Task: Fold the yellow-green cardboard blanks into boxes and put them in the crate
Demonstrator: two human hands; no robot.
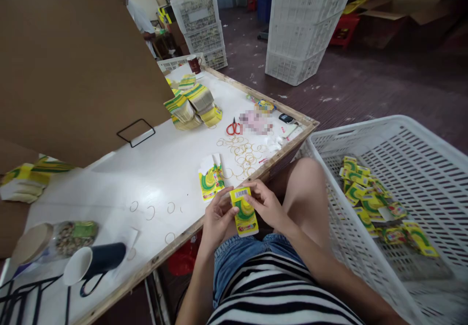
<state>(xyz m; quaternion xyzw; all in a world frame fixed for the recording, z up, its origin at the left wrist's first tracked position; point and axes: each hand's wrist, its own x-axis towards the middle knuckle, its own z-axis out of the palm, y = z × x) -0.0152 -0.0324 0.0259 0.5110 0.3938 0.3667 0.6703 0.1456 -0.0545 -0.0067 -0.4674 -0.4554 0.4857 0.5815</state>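
A small yellow and green printed box [244, 213] is held upright above my lap, its barcode end at the top. My left hand [219, 215] grips its left edge between thumb and fingers. On the other side, my right hand [266, 202] has its thumb on the front near the top and its fingers behind. Just beyond, at the table edge, lie several flat yellow-green cartons [211, 179] with white flaps. Loose rubber bands [244, 154] are scattered past them, near red-handled scissors [233, 128].
To my right stands a white plastic crate [365, 132] with several yellow boxes [373, 193] inside. Bundled cartons [193, 103] lie farther up the white table [161, 169]. A dark mug [97, 264] lies at the left. Stacked crates [300, 23] and a person [141, 20] are beyond.
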